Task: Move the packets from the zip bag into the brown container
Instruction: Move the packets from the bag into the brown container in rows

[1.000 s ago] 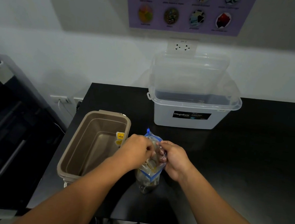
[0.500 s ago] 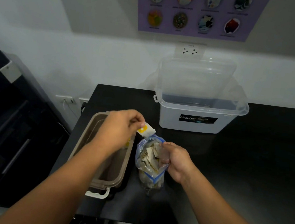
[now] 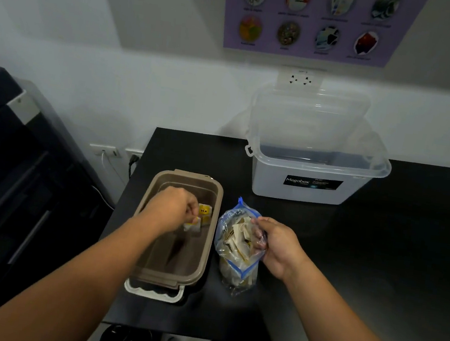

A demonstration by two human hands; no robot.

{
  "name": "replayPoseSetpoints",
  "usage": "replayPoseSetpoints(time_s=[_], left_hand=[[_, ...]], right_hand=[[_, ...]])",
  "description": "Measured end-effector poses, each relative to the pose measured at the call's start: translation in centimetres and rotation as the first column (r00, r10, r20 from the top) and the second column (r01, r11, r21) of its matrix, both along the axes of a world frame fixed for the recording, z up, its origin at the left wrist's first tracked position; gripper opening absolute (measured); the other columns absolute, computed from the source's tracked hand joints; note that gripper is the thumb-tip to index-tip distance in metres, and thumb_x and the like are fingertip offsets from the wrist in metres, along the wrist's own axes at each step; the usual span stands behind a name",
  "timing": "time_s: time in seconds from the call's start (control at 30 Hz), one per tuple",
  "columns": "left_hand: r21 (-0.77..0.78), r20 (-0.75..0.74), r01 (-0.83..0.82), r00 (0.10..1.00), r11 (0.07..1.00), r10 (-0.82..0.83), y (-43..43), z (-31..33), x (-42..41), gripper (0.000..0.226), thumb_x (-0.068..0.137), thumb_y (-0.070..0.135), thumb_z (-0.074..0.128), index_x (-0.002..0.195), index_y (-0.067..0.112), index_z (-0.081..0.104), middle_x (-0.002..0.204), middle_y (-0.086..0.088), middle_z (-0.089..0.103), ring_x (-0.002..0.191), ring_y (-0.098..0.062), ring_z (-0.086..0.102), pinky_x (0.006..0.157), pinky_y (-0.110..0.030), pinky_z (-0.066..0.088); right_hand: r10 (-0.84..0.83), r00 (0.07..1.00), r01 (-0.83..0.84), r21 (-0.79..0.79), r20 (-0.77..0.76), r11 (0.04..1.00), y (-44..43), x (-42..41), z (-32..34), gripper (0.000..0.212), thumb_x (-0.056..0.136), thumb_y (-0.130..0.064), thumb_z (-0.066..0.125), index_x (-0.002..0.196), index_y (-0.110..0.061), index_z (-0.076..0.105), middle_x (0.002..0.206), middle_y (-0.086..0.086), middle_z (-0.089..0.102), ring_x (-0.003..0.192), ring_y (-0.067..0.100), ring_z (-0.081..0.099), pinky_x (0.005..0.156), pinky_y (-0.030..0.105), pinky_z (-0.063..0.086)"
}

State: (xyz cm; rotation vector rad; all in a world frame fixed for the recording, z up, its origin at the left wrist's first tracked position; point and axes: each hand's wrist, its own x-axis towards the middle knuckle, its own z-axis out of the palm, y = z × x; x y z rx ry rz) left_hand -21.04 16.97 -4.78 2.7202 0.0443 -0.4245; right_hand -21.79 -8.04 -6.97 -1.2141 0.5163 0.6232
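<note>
The brown container (image 3: 213,225) stands near the table's (image 3: 379,246) left edge, its long side running from the near edge toward the far one, with a white latch (image 3: 153,292) at its near end. Inside it, a yellow TEA packet (image 3: 204,211) leans against the right wall in the far half. Just to the container's right stands the zip bag (image 3: 236,268), mouth open and blue zip strip up, stuffed with pale packets (image 3: 238,237). At the table's far edge sits a clear Megabox bin (image 3: 309,189), its clear lid (image 3: 310,115) propped upright against the wall behind it. The left grip (image 3: 172,209), a bare hand, hangs over the container's far half, fingers curled and pinching a white and yellow held packet (image 3: 193,226) that sits just beside the TEA packet. Whether the held packet touches the container floor cannot be told. The right grip (image 3: 277,244) is closed round the right side of the zip bag's mouth, holding it open. The hand covers part of the container's floor, the packets in the bag blur together uncounted, and the left grip's fingertips are smeared by motion. A dark machine (image 3: 17,187) stands off the table's left edge, cut by the frame.
</note>
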Motion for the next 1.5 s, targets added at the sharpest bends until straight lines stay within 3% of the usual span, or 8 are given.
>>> replayPoseSetpoints(time_s=[0.27,0.43,0.57,0.9,1.1,1.23,1.4,1.5], left_hand=[[0.119,-0.025,0.078,0.997,0.990,-0.075,-1.1,-2.1,1.9,0.016,0.090,0.018,0.068,0.096,0.032,0.072,0.096,0.007,0.070,0.088,-0.011,0.066,0.088,-0.038,0.057],[0.130,-0.014,0.086,0.996,0.988,-0.085,-1.4,-2.6,2.5,0.014,0.092,0.017,0.063,0.096,0.027,0.071,0.092,0.004,0.069,0.088,-0.016,0.067,0.085,-0.040,0.058],[0.122,-0.018,0.067,0.998,0.990,-0.065,-1.6,-2.8,2.7,0.013,0.094,0.020,0.060,0.097,0.026,0.072,0.095,0.002,0.070,0.090,-0.018,0.067,0.086,-0.041,0.057],[0.074,-0.053,0.030,0.998,0.997,-0.027,-1.5,-2.1,2.5,0.011,0.091,0.017,0.067,0.094,0.027,0.072,0.095,0.006,0.070,0.090,-0.013,0.066,0.090,-0.039,0.057],[-0.076,0.051,-0.076,0.996,0.994,0.080,-0.9,0.8,1.6,0.012,0.092,0.021,0.071,0.101,0.028,0.070,0.097,0.009,0.069,0.090,-0.004,0.065,0.093,-0.033,0.055],[-0.139,0.227,-0.087,0.967,0.986,0.118,-2.2,3.7,0.3,0.009,0.093,0.026,0.069,0.101,0.029,0.069,0.090,0.014,0.066,0.080,0.003,0.059,0.070,-0.014,0.044],[-0.229,0.229,0.038,0.973,0.973,0.015,-6.0,5.4,-0.7,0.012,0.091,0.027,0.072,0.103,0.028,0.071,0.089,0.016,0.065,0.082,0.004,0.062,0.074,-0.011,0.046],[-0.173,0.187,0.083,0.981,0.981,-0.050,-8.1,4.3,-0.7,0.014,0.090,0.027,0.074,0.104,0.025,0.074,0.088,0.013,0.068,0.083,-0.001,0.064,0.079,-0.019,0.053]], right_hand=[[-0.030,0.999,0.030,0.009,-0.015,1.000,0.2,-0.5,-0.4,0.018,0.105,-0.013,0.055,0.095,-0.007,0.068,0.076,0.009,0.072,0.068,0.020,0.068,0.074,0.041,0.059],[-0.084,0.996,0.084,0.016,-0.011,0.996,0.7,-0.8,-0.2,0.013,0.102,-0.014,0.057,0.101,-0.006,0.068,0.096,0.018,0.057,0.074,0.024,0.053,0.090,0.047,0.043],[-0.080,0.997,0.080,-0.017,-0.004,0.997,0.7,-0.7,-0.3,0.021,0.103,-0.014,0.056,0.114,-0.001,0.068,0.102,0.021,0.068,0.096,0.033,0.066,0.101,0.049,0.055],[-0.057,0.998,0.057,-0.002,-0.019,0.998,0.1,-0.6,-0.6,0.028,0.103,-0.014,0.058,0.125,0.002,0.064,0.124,0.024,0.072,0.118,0.041,0.069,0.099,0.056,0.057],[-0.005,1.000,0.007,-0.069,0.016,0.998,-0.5,-0.6,-0.5,0.022,0.103,-0.015,0.058,0.118,-0.003,0.068,0.118,0.023,0.074,0.107,0.036,0.074,0.093,0.053,0.061],[0.014,0.999,-0.010,-0.098,0.044,0.995,-0.7,-0.6,-0.3,0.017,0.103,-0.014,0.057,0.113,-0.005,0.067,0.114,0.021,0.073,0.101,0.032,0.074,0.094,0.051,0.060],[0.044,0.999,-0.043,-0.054,0.030,0.998,-1.2,-0.4,-0.6,0.016,0.103,-0.015,0.056,0.110,-0.006,0.067,0.111,0.020,0.074,0.104,0.036,0.073,0.102,0.058,0.055],[0.068,0.996,-0.065,-0.044,0.056,0.997,-1.2,-0.4,-0.3,0.016,0.106,-0.016,0.051,0.108,-0.007,0.065,0.090,0.013,0.073,0.079,0.026,0.071,0.085,0.050,0.059]])
